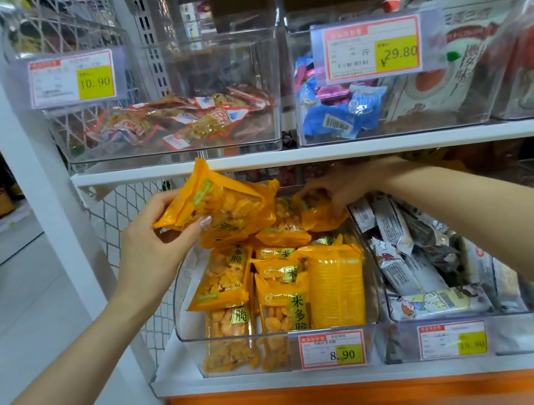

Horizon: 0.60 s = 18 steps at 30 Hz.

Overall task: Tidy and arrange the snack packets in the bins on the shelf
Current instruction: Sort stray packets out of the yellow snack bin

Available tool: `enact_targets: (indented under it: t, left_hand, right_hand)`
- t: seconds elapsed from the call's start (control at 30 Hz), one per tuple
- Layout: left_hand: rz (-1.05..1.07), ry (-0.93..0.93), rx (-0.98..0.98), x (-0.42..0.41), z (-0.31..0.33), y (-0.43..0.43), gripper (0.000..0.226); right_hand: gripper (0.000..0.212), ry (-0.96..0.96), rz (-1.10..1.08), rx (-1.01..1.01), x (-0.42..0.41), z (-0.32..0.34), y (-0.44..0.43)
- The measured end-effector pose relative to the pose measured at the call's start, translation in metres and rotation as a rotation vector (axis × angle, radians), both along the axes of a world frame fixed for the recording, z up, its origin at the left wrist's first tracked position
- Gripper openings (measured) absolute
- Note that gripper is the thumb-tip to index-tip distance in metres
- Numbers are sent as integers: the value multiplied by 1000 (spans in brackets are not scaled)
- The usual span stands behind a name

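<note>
With the orange packets lifted just above their clear bin in my left hand, fingers curled round them, I'd have my right hand (pinching a back packet) stand it upright first.

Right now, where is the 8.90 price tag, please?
Head view, low centre: the 8.90 price tag is on the front of the orange-packet bin, left of the 15.80 tag.
</note>
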State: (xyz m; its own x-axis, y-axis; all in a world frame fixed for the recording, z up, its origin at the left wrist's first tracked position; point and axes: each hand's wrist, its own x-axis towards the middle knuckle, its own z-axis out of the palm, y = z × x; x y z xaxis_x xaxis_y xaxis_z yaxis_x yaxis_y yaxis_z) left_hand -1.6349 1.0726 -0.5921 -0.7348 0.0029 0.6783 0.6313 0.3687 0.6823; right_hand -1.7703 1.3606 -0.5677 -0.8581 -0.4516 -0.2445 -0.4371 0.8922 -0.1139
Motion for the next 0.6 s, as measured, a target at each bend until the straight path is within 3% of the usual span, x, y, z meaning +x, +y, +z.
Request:
enact_targets:
  t: [0.13, 0.23, 0.3, 0.37, 0.47, 0.6]
  left_hand:
    - [1, 11, -32, 1, 1, 0, 29]
    - [-59, -28, -37, 4, 7, -2, 25]
    - [-94, -69, -36, 5, 11, -4, 24]
    - [-99, -82, -45, 6, 12, -6, 24]
    - [-86, -77, -52, 6, 11, -7, 23]
    - [-69, -73, -70, 5, 9, -8, 23]
  right_hand:
    - [85, 150, 34, 186, 15, -2, -6]
    - [64, 211, 46, -105, 42, 3, -9]
    - [61, 115, 54, -270, 70, 13, -11]
    - [67, -38, 91, -217, 101, 14, -13]
    - [79, 59, 123, 20, 122, -8, -13]
    - [53, 67, 73, -250, 126, -2, -8]
